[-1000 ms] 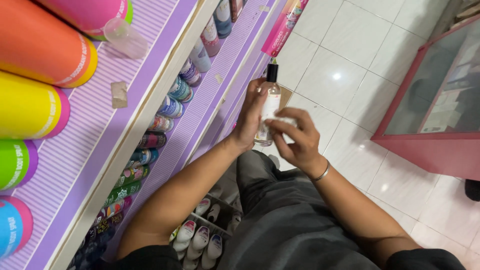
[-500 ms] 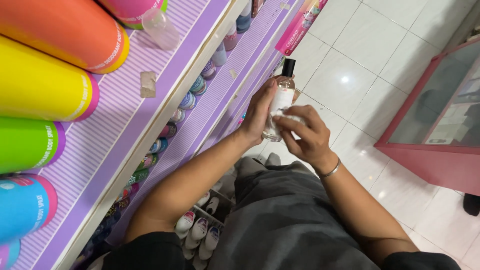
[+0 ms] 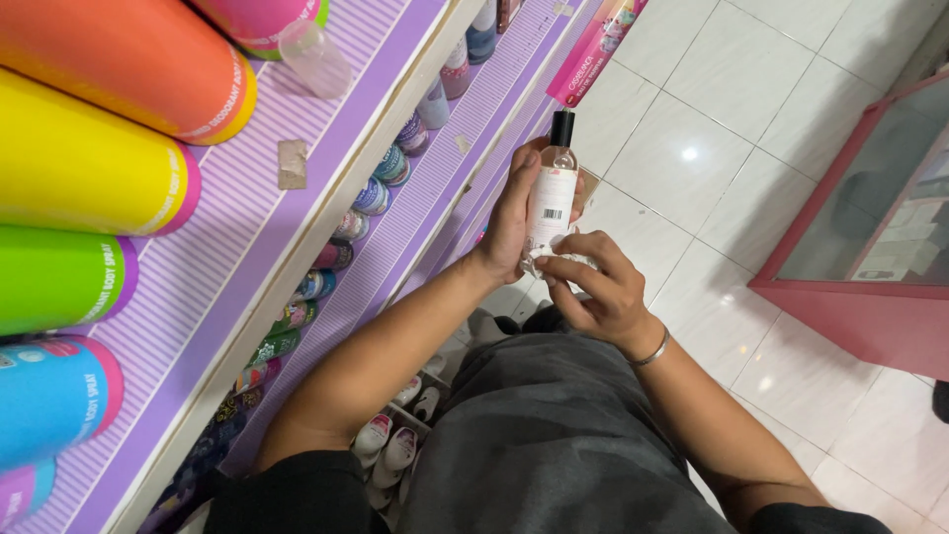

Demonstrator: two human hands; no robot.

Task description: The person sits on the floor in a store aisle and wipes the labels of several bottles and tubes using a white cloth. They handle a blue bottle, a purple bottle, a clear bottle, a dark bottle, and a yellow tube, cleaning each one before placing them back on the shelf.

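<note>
Beside the front edge of the purple striped shelf unit (image 3: 326, 213), out over the white tiled floor (image 3: 712, 168), I see my left hand (image 3: 512, 222) wrapped around a clear spray bottle (image 3: 552, 198) with a black cap. The bottle stands nearly upright, tilted a little, cap pointing away from me, its white label turned up to the camera. The left fingers curl behind the glass and the thumb lies along its near side, so that hand is closed on the bottle.

My right hand (image 3: 593, 292) sits just below, at the bottle's base. Its fingertips are pinched narrow on a small white cloth or tissue (image 3: 554, 255), which presses against the lower part of the bottle. A silver bracelet (image 3: 652, 348) circles that wrist.

On the top tier of the shelf unit lie large display cylinders in orange (image 3: 119, 59), yellow (image 3: 84, 163), green (image 3: 54, 277) and blue (image 3: 49, 400), with a clear plastic cup (image 3: 314, 57) near the far corner. Along the next tier down runs a row of small roll-on bottles (image 3: 376, 193), and more white-capped ones (image 3: 390, 445) stand low by my knee. A red-framed glass cabinet (image 3: 870, 218) stands well apart at the right.
</note>
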